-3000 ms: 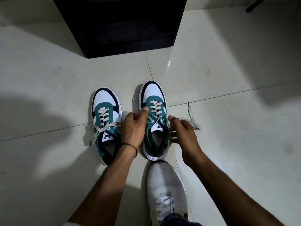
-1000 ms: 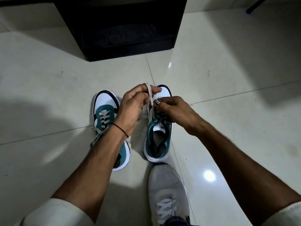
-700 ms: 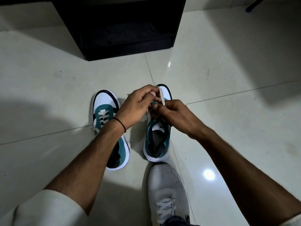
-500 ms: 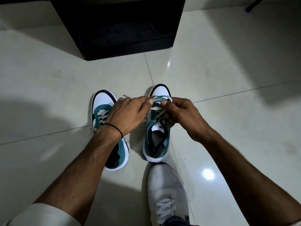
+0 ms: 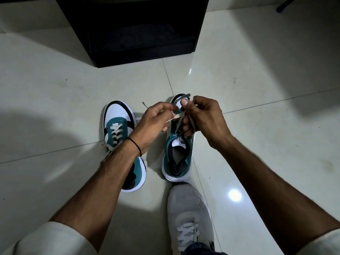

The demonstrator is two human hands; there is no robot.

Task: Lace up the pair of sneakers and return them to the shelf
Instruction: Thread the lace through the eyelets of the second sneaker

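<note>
Two teal, white and black sneakers stand side by side on the tiled floor, toes pointing away from me. The left sneaker (image 5: pixel 119 129) has its beige lace threaded, with loose ends at its left side. Above the right sneaker (image 5: pixel 177 159) both hands meet over the tongue. My left hand (image 5: pixel 152 124) pinches one end of the beige lace (image 5: pixel 181 119), whose tip sticks out to the upper left. A loop of the same lace is pinched in my right hand (image 5: pixel 204 116) near the toe. The hands hide this sneaker's upper eyelets.
A black shelf unit (image 5: pixel 136 28) stands on the floor just beyond the sneakers, its low compartment dark. My own grey shoe (image 5: pixel 189 216) is planted right behind the right sneaker. Pale glossy tiles spread out on both sides.
Both hands left the sneaker's sides, lifted the two lace ends above the tongue and brought them together. Since half a second ago the right hand has raised a loop towards the toe.
</note>
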